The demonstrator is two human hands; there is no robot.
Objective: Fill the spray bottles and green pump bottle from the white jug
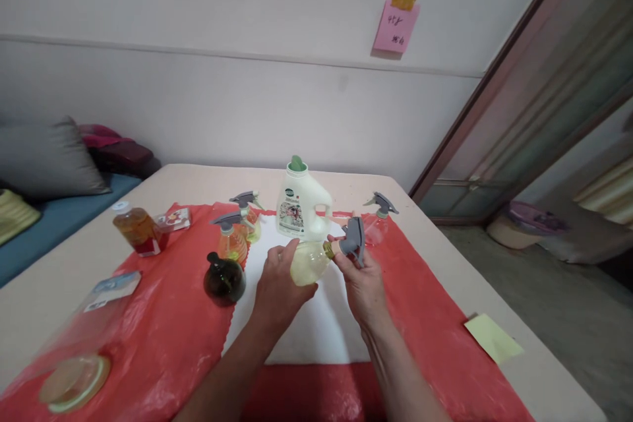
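My left hand is wrapped round a clear, pale-yellow spray bottle, which lies tilted on its side above a white sheet. At the bottle's neck, the fingers of my right hand grip the grey spray head. I cannot tell whether the head is screwed on tight. Just behind stands a white handled detergent jug with something green in its mouth. A dark green round bottle is left of my left hand. Two spray bottles stand behind it, one with orange liquid.
Another spray bottle stands at the right. Left on the red cloth are an amber bottle, a small packet, a clear bag and a round lid. A yellow note lies at the right edge.
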